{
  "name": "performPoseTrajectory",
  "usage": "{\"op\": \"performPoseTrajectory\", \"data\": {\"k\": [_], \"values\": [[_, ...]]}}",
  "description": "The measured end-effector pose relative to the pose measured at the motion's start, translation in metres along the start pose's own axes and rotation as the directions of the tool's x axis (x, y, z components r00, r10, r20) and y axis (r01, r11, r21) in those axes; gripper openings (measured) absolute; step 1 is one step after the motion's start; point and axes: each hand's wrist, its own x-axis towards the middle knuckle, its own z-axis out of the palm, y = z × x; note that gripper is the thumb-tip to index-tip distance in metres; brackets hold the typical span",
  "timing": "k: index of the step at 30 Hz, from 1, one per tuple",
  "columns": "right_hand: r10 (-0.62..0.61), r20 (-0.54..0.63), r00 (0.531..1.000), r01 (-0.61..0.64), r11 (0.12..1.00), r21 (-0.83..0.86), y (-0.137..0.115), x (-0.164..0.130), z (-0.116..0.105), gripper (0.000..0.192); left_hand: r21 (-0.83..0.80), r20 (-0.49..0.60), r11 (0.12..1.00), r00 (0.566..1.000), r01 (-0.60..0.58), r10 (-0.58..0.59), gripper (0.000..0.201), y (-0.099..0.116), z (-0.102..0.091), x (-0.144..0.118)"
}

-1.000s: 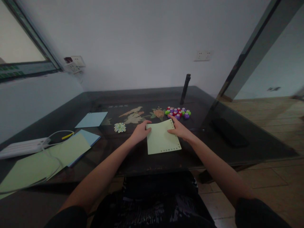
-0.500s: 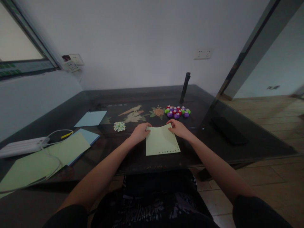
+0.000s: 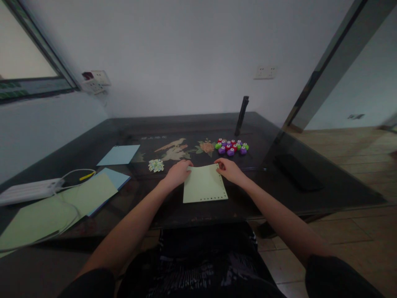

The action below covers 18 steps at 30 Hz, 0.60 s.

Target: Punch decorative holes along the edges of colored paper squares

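Note:
A pale green sheet of paper [image 3: 204, 185] lies before me near the table's front edge, with small holes along its right and near edges. Its far left corner is pinched by my left hand [image 3: 179, 171]. At the far right corner, my right hand [image 3: 228, 169] grips the sheet between thumb and fingers. Beyond my right hand is a cluster of small purple, red and green round pieces with white tops [image 3: 230, 147]. Left of my left hand sits a small pile of white and pale green bits [image 3: 156, 165].
On the left lie a light blue sheet [image 3: 119, 155], more green sheets [image 3: 62, 207], and a white power strip [image 3: 31, 191] with cables. A black upright stick [image 3: 242, 116] stands at the back. A dark flat object [image 3: 298, 172] rests on the right of the dark table [image 3: 186, 120].
Both hands have shifted a little to the left, carrying the green sheet with them. The sheet's far edge, bowed before, now looks flatter.

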Motion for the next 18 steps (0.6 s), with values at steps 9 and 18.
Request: {"op": "performPoseTrajectory", "data": {"k": [9,18], "values": [[-0.045,-0.082,0.996,0.056,0.989,0.134,0.005,0.003,-0.007,0.023,0.028,-0.031,0.999,0.999,0.033,-0.032,0.03,-0.02,-0.007,0.0],[0.057,-0.415,0.908,-0.14,0.975,-0.173,0.062,0.06,-0.062,0.038,0.05,-0.17,0.999,0.985,-0.01,0.019,0.031,-0.012,-0.009,0.002]]}}
